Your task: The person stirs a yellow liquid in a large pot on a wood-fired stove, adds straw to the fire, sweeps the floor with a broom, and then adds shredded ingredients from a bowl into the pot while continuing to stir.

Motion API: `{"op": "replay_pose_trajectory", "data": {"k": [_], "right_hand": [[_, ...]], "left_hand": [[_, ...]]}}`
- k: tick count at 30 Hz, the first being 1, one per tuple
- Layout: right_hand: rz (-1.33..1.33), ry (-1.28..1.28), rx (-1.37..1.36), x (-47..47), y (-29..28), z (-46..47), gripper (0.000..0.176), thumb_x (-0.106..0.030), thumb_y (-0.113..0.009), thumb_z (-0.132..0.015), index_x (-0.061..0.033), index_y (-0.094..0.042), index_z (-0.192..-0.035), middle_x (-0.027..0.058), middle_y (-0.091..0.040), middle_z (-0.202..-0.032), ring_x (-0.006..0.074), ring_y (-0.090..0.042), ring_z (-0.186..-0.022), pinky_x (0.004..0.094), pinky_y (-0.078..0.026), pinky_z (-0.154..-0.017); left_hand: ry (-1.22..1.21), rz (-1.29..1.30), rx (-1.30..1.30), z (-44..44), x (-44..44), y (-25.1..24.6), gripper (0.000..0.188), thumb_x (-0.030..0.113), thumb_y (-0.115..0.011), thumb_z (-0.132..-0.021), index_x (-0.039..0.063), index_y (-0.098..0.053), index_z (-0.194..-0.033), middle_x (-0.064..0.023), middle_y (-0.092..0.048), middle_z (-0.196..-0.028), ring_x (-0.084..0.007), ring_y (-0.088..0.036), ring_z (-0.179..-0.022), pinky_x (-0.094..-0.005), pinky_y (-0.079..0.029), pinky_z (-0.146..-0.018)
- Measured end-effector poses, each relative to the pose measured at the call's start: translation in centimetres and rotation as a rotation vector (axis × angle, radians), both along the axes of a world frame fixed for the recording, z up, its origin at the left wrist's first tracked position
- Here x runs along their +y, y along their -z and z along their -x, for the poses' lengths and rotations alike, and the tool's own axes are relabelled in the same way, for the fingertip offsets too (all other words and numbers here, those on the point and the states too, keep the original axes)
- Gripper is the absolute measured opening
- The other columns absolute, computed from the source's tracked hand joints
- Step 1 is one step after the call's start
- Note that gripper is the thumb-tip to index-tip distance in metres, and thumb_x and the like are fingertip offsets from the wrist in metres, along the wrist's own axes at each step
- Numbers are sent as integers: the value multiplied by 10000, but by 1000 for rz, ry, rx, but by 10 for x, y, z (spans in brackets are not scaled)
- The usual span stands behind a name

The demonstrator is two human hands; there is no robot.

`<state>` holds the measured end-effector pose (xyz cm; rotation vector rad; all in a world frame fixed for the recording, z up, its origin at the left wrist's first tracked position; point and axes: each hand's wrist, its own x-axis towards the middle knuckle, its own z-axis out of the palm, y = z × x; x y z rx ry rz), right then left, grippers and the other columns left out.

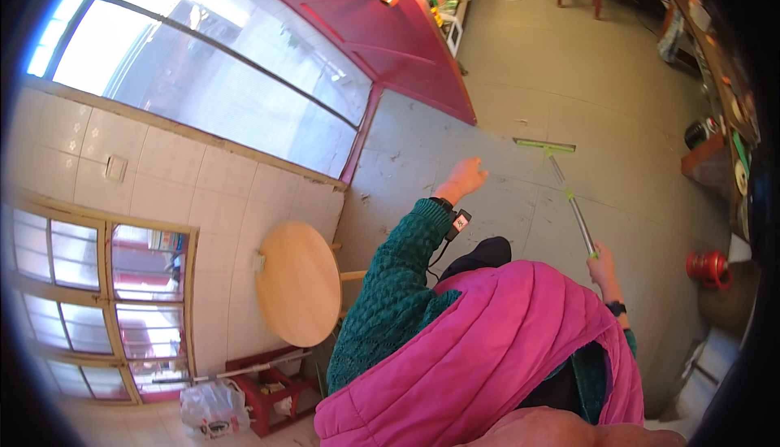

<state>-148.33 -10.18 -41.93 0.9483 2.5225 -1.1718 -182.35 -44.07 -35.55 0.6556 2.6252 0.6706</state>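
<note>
My right hand point(602, 267) is closed around the metal handle of a floor squeegee point(581, 221) with light green fittings. The squeegee's green and dark blade point(544, 144) rests on the grey tiled floor point(518, 215), ahead of me and to the right of the red door's lower corner. My left hand point(466, 177) is stretched out over the floor, apart from the handle, with its fingers partly bent and nothing seen in it. A dark band and a small device on a cable are at my left wrist. Small bits of debris lie on the floor below the door.
A red door point(402, 38) stands ajar beside a glazed frame. A round wooden table top point(298, 283) leans or stands by the tiled wall, near a red stool point(286, 392) and a plastic bag point(214, 407). At right are a red thermos-like container point(708, 269) and a cluttered wooden table point(713, 75).
</note>
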Motion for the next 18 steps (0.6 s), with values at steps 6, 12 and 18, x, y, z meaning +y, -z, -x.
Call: {"op": "replay_pose_trajectory", "data": {"k": [6, 12, 18], "right_hand": [[293, 100, 78, 26, 47, 140, 296, -17, -520, -789, 14, -603, -1071, 138, -582, -625, 212, -583, -447, 357, -483, -392], [338, 222, -44, 11, 93, 136, 211, -50, -489, -822, 18, -605, -985, 185, -605, -672, 276, -604, -491, 395, -494, -427], [-227, -246, 0, 13, 117, -8, 269, -130, -497, -845, -9, -610, -1058, 258, -645, -896, 442, -625, -824, 487, -518, -712]], "left_hand": [[-220, -67, -24, 15, -14, 8, 434, 288, -706, -810, 25, -606, -1140, -166, -682, -944, -304, -673, -876, -389, -531, -768], [-186, -24, 137, 22, -6, -20, 470, 250, -718, -829, 1, -562, -1197, -189, -681, -973, -286, -688, -864, -377, -541, -746], [-311, -319, 192, 23, 1, -47, 539, 209, -734, -828, -6, -506, -1266, -195, -661, -1078, -237, -665, -946, -353, -525, -825]]}}
